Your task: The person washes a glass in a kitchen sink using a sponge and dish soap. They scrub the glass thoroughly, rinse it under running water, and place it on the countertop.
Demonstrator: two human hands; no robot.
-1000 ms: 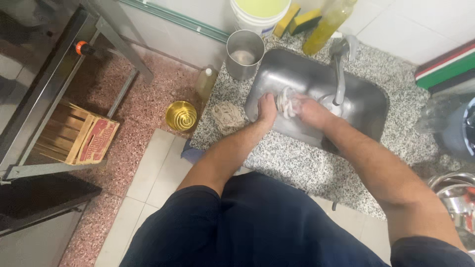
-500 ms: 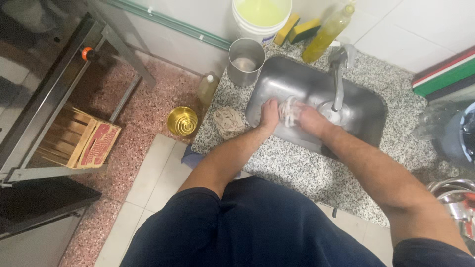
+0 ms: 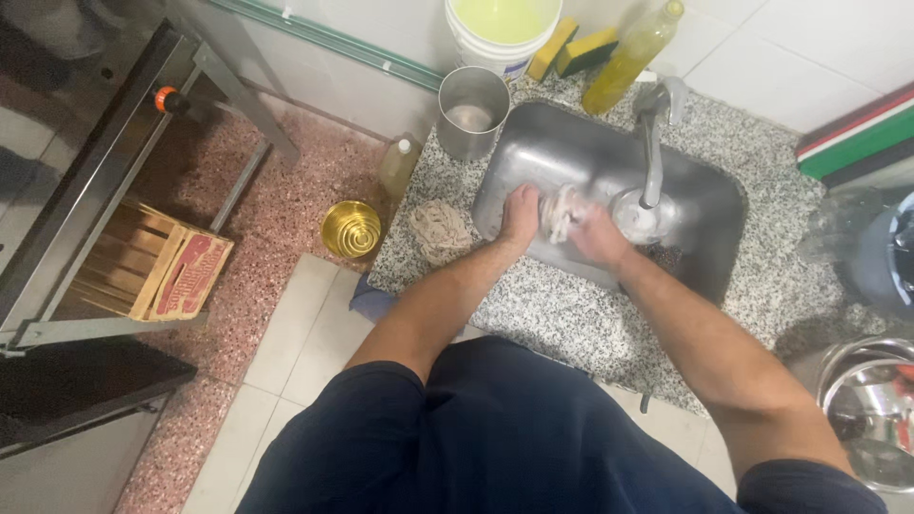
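Both of my hands are down in the steel sink (image 3: 533, 152), gripping a pale wet cloth (image 3: 561, 211) between them. My left hand (image 3: 520, 215) holds its left end and my right hand (image 3: 595, 235) holds its right end, just left of the tap (image 3: 653, 143) and the water below it. The cloth is bunched and partly hidden by my fingers.
A crumpled beige rag (image 3: 440, 229) lies on the speckled granite counter (image 3: 571, 314). A steel cup (image 3: 472, 111), a white bucket of yellow liquid (image 3: 502, 29), sponges (image 3: 571, 49) and a yellow bottle (image 3: 631, 55) stand behind the sink. Steel bowls (image 3: 871, 409) sit at right. A gold tin (image 3: 351, 229) and wooden crate (image 3: 157, 271) are on the floor.
My hands have stayed in the sink, working the cloth. The view has shifted slightly, so the sink sits a little lower in the picture.
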